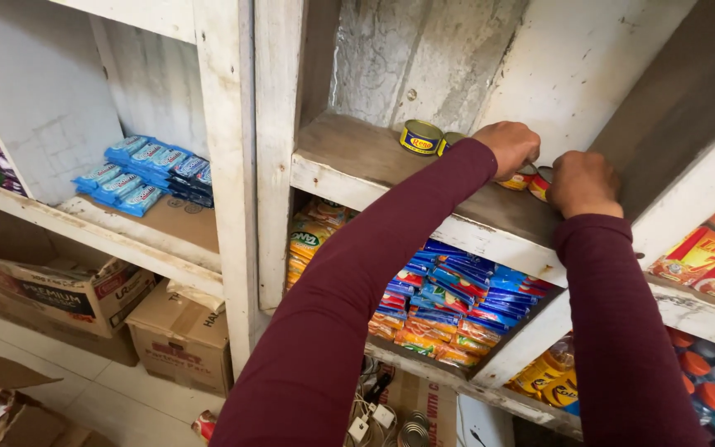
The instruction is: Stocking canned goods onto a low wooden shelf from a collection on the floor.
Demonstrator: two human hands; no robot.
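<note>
Both hands up on the wooden shelf, maroon sleeves reaching in. Left hand curled down over a small can, fingers wrapped on top, can peeking out just beneath the knuckles. Right hand closed around another can, its red-and-white end poking out on the left of the fist, the two cans nearly touching. One more blue-and-yellow tin sitting alone just left of the left hand, not touched. Blue packets stacked on the shelf below, cardboard boxes down on the floor.
</note>
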